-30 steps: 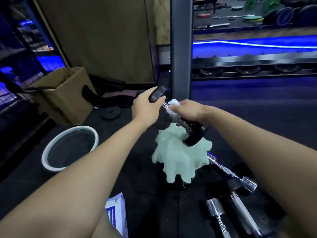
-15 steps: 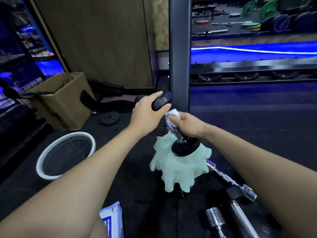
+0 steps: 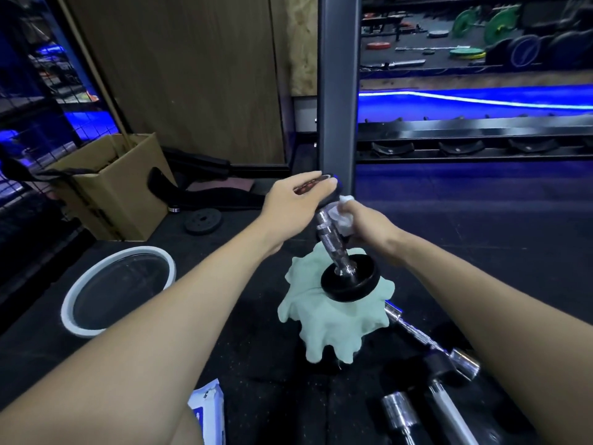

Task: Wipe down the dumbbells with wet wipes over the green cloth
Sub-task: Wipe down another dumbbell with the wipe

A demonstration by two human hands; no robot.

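Observation:
A small dumbbell [image 3: 335, 248] with a chrome handle and black plates stands nearly upright, its lower plate [image 3: 349, 282] resting on the crumpled pale green cloth [image 3: 333, 322]. My left hand [image 3: 295, 203] grips the upper black plate from above. My right hand [image 3: 365, 226] holds a white wet wipe [image 3: 343, 213] against the upper part of the chrome handle.
More chrome dumbbell bars [image 3: 426, 342] lie on the black floor mat at the lower right. A wet-wipe pack [image 3: 208, 412] sits near my left arm. A white-rimmed round tub [image 3: 118, 290], a cardboard box [image 3: 112, 184], a loose plate [image 3: 203, 220] and a grey steel post [image 3: 337, 91] surround the spot.
The dumbbell has tipped from slanted to nearly upright, its lower plate settling on the cloth. My right hand with the wipe has slid along the handle.

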